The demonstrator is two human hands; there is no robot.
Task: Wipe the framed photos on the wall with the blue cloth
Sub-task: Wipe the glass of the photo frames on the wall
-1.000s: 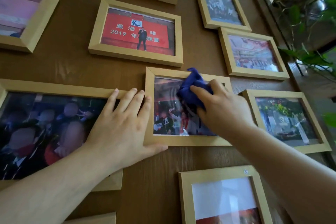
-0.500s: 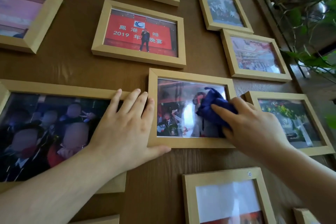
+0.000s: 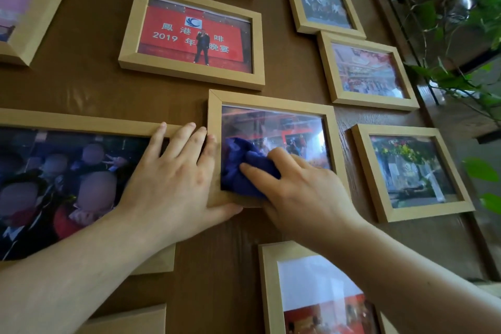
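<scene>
Several light wooden framed photos hang on a brown wood-grain wall. My right hand [image 3: 301,190] presses a bunched blue cloth [image 3: 242,168] against the lower left of the glass of the middle frame [image 3: 271,102]. My left hand [image 3: 176,179] lies flat with fingers spread, partly on the large group photo frame [image 3: 81,123] at the left, with its little finger and thumb touching the middle frame's left side and bottom corner. The cloth and my right hand hide the lower half of the middle photo.
A red banner photo frame [image 3: 189,73] hangs just above the middle one. More frames hang at the right [image 3: 412,211], upper right [image 3: 374,103] and below [image 3: 267,293]. Green plant leaves [image 3: 447,8] reach in along the right edge of the wall.
My right hand has swept the blue cloth from the right side of the middle photo's glass to its lower left. My left hand has stayed pressed in the same spot.
</scene>
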